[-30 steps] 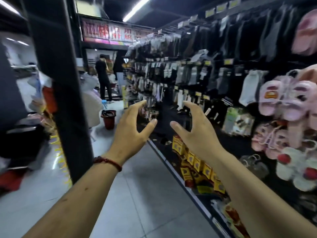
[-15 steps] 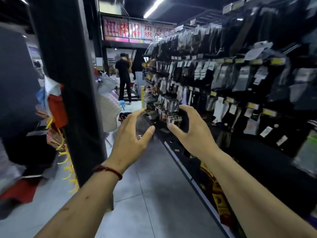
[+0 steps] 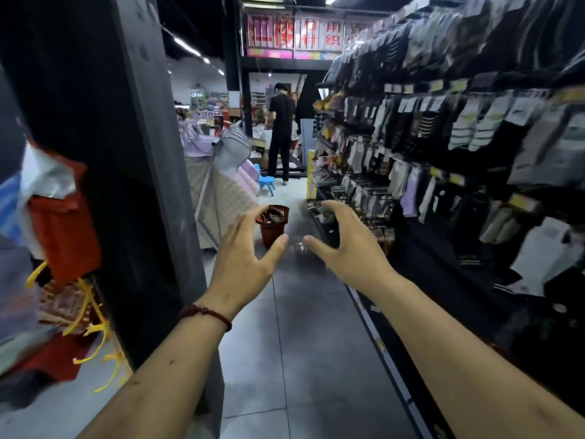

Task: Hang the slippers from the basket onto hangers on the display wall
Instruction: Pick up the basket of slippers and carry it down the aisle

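Note:
A dark red basket (image 3: 273, 226) stands on the aisle floor some way ahead, with dim items inside that I cannot make out. My left hand (image 3: 245, 264) and my right hand (image 3: 349, 248) are both stretched forward at chest height with relaxed fingers, holding nothing, thumbs pointing toward each other. The basket shows in the gap between them, farther off. No slippers show on the display wall (image 3: 459, 137) at the right, which carries packets of socks on hooks here.
A black pillar (image 3: 110, 153) stands close on my left, with red and yellow goods hanging beside it. A person in black (image 3: 281, 128) stands at the aisle's far end near a blue stool (image 3: 266, 183). Grey tiled floor (image 3: 300, 343) runs ahead between pillar and shelf base.
My view has swung left along the aisle: the pink slippers on the wall have left the frame and the red basket now sits between my hands. Both hands stay raised and empty.

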`<state>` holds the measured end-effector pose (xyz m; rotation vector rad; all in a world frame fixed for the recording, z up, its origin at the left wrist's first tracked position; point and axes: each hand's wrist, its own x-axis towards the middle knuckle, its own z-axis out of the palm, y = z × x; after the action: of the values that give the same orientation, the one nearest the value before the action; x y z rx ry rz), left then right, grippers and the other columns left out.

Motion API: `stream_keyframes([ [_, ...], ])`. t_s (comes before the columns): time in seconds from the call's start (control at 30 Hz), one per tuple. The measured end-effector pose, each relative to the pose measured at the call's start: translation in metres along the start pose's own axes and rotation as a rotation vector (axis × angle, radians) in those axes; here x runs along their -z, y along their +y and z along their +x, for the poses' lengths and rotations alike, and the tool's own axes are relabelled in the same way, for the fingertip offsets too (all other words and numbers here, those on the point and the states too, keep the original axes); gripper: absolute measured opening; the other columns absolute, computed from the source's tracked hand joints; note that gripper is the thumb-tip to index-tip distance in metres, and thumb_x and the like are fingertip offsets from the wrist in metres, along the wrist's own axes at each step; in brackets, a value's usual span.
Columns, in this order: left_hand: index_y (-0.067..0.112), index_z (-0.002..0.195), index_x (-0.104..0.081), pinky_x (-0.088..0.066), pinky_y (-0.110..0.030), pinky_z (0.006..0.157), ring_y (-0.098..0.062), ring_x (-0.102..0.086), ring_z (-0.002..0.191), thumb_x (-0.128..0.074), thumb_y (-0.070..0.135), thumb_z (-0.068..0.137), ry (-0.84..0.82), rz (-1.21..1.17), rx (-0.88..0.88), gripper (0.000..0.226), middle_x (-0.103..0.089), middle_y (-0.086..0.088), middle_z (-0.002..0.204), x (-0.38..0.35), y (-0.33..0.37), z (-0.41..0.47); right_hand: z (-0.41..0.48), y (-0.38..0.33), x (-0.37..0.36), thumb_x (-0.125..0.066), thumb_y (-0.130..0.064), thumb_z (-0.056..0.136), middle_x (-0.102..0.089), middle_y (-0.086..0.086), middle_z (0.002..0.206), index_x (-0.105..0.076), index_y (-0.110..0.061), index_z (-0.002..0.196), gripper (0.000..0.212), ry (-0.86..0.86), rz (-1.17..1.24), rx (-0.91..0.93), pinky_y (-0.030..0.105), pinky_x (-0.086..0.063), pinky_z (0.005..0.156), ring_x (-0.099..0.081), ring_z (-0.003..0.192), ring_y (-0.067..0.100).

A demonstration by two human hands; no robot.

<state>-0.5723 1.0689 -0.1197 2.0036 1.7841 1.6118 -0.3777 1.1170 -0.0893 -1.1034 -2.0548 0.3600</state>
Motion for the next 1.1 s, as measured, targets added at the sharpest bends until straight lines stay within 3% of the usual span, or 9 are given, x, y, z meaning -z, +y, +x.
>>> stream_keyframes([
  [0.1, 0.039, 0.137, -0.040, -0.050, -0.038, 0.099, -0.004, -0.047, 0.125, -0.065, 0.043, 0.091, -0.002, -0.015, 0.033, 0.052, -0.042, 0.028, 0.132, -0.035, -0.049, 0.049, 0.061, 0.040, -0.032, -0.071, -0.045, 0.089, -0.044, -0.007, 0.150, -0.036, -0.025, 0.149, 0.072, -0.028, 0.003, 0.005, 0.024, -0.037, 0.105, -0.045, 0.135, 0.015],
  [0.2, 0.036, 0.137, -0.041, -0.045, -0.034, 0.103, -0.006, -0.046, 0.127, -0.064, 0.040, 0.091, 0.029, 0.018, 0.028, 0.052, -0.042, 0.026, 0.130, -0.073, -0.107, 0.102, 0.128, 0.088, -0.073, -0.071, -0.048, 0.089, -0.044, -0.008, 0.150, -0.036, -0.026, 0.149, 0.073, -0.039, -0.008, 0.010, 0.017, -0.032, 0.099, -0.045, 0.134, 0.011],
  [0.3, 0.036, 0.136, -0.042, -0.051, -0.037, 0.095, -0.002, -0.047, 0.121, -0.065, 0.042, 0.090, 0.044, -0.002, 0.044, 0.051, -0.042, 0.029, 0.124, -0.111, -0.163, 0.162, 0.203, 0.132, -0.113, -0.073, -0.047, 0.087, -0.045, -0.007, 0.149, -0.038, -0.027, 0.147, 0.072, -0.065, -0.011, 0.015, 0.020, -0.037, 0.101, -0.048, 0.131, 0.013],
  [0.47, 0.031, 0.133, -0.046, -0.032, -0.014, 0.099, -0.005, -0.049, 0.121, -0.066, 0.042, 0.088, 0.026, 0.002, 0.069, 0.051, -0.054, 0.013, 0.129, -0.176, -0.246, 0.287, 0.349, 0.194, -0.155, -0.070, -0.054, 0.087, -0.044, -0.007, 0.151, -0.035, -0.027, 0.149, 0.076, -0.078, -0.023, 0.001, 0.036, -0.043, 0.109, -0.047, 0.134, 0.015],
  [0.67, 0.034, 0.135, -0.045, -0.043, -0.037, 0.108, -0.008, -0.049, 0.127, -0.064, 0.049, 0.086, -0.016, -0.048, 0.097, 0.055, -0.052, 0.013, 0.135, -0.267, -0.329, 0.427, 0.495, 0.287, -0.183, -0.065, -0.056, 0.089, -0.044, -0.008, 0.150, -0.033, -0.029, 0.149, 0.074, -0.043, -0.021, -0.021, 0.040, -0.044, 0.109, -0.047, 0.135, 0.014],
  [0.83, 0.041, 0.136, -0.040, -0.042, -0.038, 0.108, -0.008, -0.047, 0.129, -0.061, 0.056, 0.085, -0.080, -0.023, 0.147, 0.058, -0.048, 0.018, 0.139, -0.359, -0.400, 0.514, 0.604, 0.386, -0.220, -0.068, -0.053, 0.089, -0.045, -0.007, 0.151, -0.034, -0.027, 0.150, 0.075, -0.051, 0.002, -0.035, 0.038, -0.042, 0.112, -0.045, 0.137, 0.014],
  [1.1, 0.039, 0.133, -0.044, -0.043, -0.032, 0.107, -0.008, -0.051, 0.123, -0.068, 0.048, 0.084, -0.061, 0.072, 0.278, 0.055, -0.054, 0.014, 0.133, -0.487, -0.504, 0.665, 0.807, 0.529, -0.266, -0.070, -0.049, 0.089, -0.041, 0.000, 0.155, -0.034, -0.023, 0.151, 0.076, -0.173, 0.083, -0.030, 0.040, -0.038, 0.115, -0.040, 0.142, 0.018],
])
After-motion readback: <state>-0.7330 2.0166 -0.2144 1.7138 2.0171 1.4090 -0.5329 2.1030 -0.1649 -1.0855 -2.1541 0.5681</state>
